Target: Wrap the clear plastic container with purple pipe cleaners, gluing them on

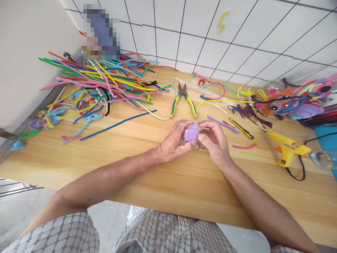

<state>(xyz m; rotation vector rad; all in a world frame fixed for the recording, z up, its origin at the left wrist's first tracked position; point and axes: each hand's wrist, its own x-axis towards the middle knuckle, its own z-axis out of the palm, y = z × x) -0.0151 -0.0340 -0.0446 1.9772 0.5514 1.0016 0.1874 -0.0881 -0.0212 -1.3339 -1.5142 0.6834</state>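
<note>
Between my hands is a small rounded piece wrapped in purple pipe cleaner [192, 133], with a clear, shiny part showing at its left side. My left hand [175, 140] is closed around it from the left, thumb below and fingers above. On the other side, the thumb and fingertips of my right hand [216, 142] pinch its right edge. Partly hidden under the hands, the metal loops of a pair of scissors [197, 146] show on the table. Just beyond lie pliers [183, 100] with green and yellow handles, spread apart.
A large heap of coloured pipe cleaners [113, 79] covers the back left of the wooden table [118, 182]. To the right lie a yellow glue gun [286, 147] with a black cord, a yellow utility knife [240, 128] and a colourful pipe-cleaner figure [284, 102]. The tiled wall [200, 31] stands behind.
</note>
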